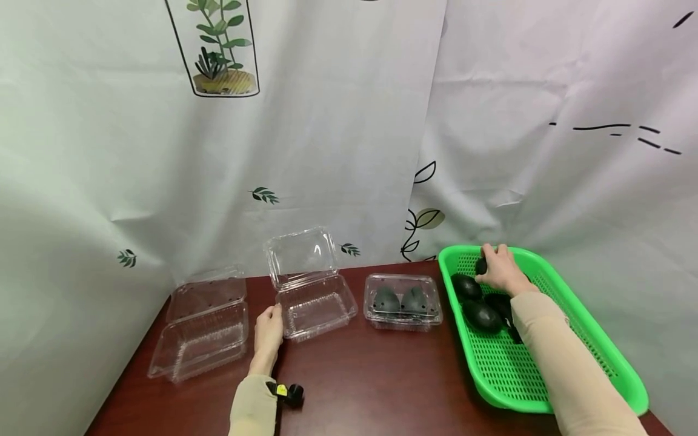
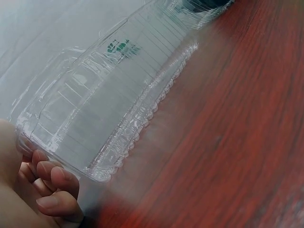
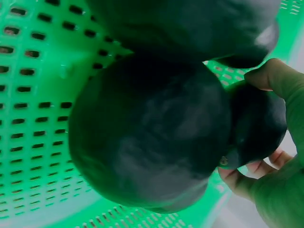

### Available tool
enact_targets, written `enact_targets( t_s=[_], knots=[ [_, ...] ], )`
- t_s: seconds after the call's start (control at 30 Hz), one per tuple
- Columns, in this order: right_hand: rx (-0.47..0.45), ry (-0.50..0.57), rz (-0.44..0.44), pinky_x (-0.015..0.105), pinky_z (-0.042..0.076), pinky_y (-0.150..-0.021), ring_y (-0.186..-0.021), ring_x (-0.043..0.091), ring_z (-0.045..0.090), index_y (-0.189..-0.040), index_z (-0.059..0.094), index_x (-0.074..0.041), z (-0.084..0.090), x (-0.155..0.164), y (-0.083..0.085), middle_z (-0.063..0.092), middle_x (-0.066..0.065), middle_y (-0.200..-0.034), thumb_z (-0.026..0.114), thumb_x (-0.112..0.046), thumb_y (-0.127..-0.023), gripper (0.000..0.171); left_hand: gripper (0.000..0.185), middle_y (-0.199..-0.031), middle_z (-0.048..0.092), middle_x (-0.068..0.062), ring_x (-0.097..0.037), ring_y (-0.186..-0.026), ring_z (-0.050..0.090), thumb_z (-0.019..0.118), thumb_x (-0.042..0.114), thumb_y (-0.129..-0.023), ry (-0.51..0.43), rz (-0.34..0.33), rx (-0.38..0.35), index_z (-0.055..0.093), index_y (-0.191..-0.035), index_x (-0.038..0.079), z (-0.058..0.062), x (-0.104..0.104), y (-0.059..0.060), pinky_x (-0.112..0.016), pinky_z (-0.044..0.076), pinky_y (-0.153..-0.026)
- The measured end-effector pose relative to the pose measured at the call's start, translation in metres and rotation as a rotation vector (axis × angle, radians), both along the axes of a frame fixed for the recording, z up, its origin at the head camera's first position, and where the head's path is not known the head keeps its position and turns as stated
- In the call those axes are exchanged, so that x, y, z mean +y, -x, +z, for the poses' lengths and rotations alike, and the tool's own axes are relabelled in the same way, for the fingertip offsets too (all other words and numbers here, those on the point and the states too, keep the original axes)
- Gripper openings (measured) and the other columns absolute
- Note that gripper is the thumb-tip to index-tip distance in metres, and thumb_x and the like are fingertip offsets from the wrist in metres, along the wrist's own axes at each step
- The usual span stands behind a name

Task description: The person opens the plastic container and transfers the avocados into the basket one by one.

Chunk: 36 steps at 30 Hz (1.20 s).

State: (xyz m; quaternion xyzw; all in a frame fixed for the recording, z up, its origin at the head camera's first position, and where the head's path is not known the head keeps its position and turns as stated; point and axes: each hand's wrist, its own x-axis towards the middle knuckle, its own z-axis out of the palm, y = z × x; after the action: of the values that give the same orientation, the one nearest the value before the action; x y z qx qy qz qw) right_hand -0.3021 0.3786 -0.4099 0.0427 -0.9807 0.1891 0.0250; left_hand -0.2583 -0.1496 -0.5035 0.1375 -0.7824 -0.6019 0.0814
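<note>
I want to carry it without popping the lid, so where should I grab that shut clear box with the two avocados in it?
Probably take the closed clamshell by its two short end walls below the lid rim, coming from above. It sits flat on the table with space on both sides, and squeezing the base, not the lid, should spare the seal.

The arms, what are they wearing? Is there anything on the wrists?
Both arms wear long beige sleeves that reach the wrists. The left hand and right hand are bare, with no gloves. A small black device with a yellow spot sits at the left wrist.
</note>
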Motion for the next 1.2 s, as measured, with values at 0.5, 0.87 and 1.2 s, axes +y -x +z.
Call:
enact_targets(
  t_s=[0.5,0.87,1.2],
  knots=[
    [-0.033,-0.056,-0.012,0.056,0.041,-0.070,-0.111,0.057,0.032,-0.129,0.038,0.002,-0.017,0.004,-0.003,0.025,0.039,-0.124,0.076,-0.014,-0.085,0.060,0.036,-0.057,0.031,0.002,-0.013,-0.045,0.034,0.038,0.029,-0.105,0.010,0.029,0.000,0.043,-0.076,0.007,-0.002,-0.002,-0.004,-0.027,0.032,-0.043],
    [-0.059,-0.075,0.003,0.057,0.042,-0.070,-0.111,0.059,0.037,-0.129,0.041,0.003,-0.025,0.004,-0.001,0.030,0.039,-0.121,0.073,-0.015,-0.087,0.056,0.036,-0.062,0.032,0.000,-0.012,-0.048,0.033,0.036,0.031,-0.105,-0.016,0.026,-0.020,0.047,-0.089,0.002,0.003,-0.006,-0.005,-0.027,0.033,-0.045],
    [-0.072,-0.094,0.023,0.064,0.040,-0.078,-0.118,0.064,0.028,-0.139,0.034,0.007,-0.017,0.000,-0.003,0.023,0.044,-0.130,0.070,-0.012,-0.089,0.064,0.033,-0.064,0.033,-0.002,-0.016,-0.056,0.035,0.036,0.028,-0.106,-0.035,0.062,0.019,0.044,-0.085,0.004,0.004,-0.004,-0.006,-0.031,0.033,-0.053]
  ],
)
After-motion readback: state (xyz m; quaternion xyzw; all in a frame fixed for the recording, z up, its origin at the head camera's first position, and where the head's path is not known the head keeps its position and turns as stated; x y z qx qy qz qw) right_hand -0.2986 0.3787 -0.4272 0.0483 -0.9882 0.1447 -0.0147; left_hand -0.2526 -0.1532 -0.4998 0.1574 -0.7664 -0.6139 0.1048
